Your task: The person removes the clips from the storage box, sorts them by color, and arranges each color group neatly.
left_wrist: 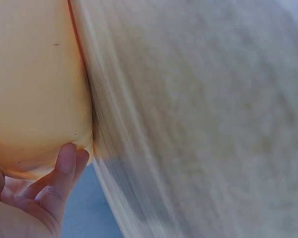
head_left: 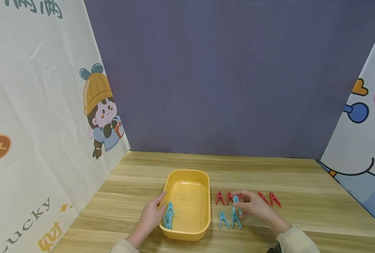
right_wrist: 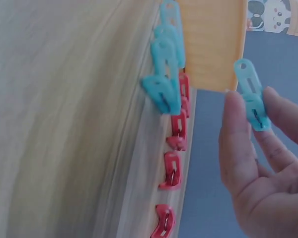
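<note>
My left hand (head_left: pixel 152 212) holds the yellow plastic bin (head_left: pixel 210 207) by its left side, thumb near the rim. In the left wrist view, its fingers (left_wrist: pixel 64 171) press the outside of the bin's wall. Several light blue clothespins (head_left: pixel 169 216) lie in the bin's near left corner. To the right of the bin, my right hand (head_left: pixel 252 205) pinches one blue clothespin (right_wrist: pixel 251 94) between thumb and fingers, lifted off the table. Below that hand, more blue clothespins (head_left: pixel 223 220) lie in a row on the wood.
Behind the blue row runs a line of red clothespins (head_left: pixel 219 198), partly hidden by my right hand. The wood-grain table (head_left: pixel 263 168) meets a dark purple-grey backdrop (head_left: pixel 219 77). Printed cloth panels (head_left: pixel 48 105) stand at both sides.
</note>
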{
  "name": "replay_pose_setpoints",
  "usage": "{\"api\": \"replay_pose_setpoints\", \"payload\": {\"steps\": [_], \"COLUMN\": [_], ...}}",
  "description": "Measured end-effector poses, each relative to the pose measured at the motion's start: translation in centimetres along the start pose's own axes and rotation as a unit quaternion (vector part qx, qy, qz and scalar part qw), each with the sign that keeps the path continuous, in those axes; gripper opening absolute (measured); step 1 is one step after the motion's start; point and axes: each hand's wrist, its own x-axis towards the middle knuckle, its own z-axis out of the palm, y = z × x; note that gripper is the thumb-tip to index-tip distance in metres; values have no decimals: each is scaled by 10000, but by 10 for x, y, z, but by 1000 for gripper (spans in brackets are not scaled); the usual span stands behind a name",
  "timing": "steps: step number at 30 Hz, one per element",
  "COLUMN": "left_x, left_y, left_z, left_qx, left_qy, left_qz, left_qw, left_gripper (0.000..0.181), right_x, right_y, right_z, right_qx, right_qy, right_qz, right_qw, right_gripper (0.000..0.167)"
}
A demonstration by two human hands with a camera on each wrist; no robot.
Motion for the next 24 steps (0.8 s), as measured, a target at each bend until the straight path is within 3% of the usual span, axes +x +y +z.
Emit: {"api": "replay_pose_setpoints", "payload": {"steps": [4, 11, 24], "left_x": [1, 1, 1], "left_y": [-1, -3, -4], "left_z": [0, 0, -1], "left_qx": [0, -50, -15], "left_qy": [17, -3, 43], "left_qz": [18, 32, 54], "left_qw": [10000, 10000, 10000], "left_gripper": [46, 46, 46], "right_x": [-2, -6, -11], "right_y": [4, 13, 23], "right_z": [-2, -7, -13], "right_qx": [-266, -846, -1123], "right_qy": [160, 454, 16], "right_qz": [-1, -98, 65], "right_qw": [9995, 9953, 9936], "right_gripper": [55, 45, 40]}}
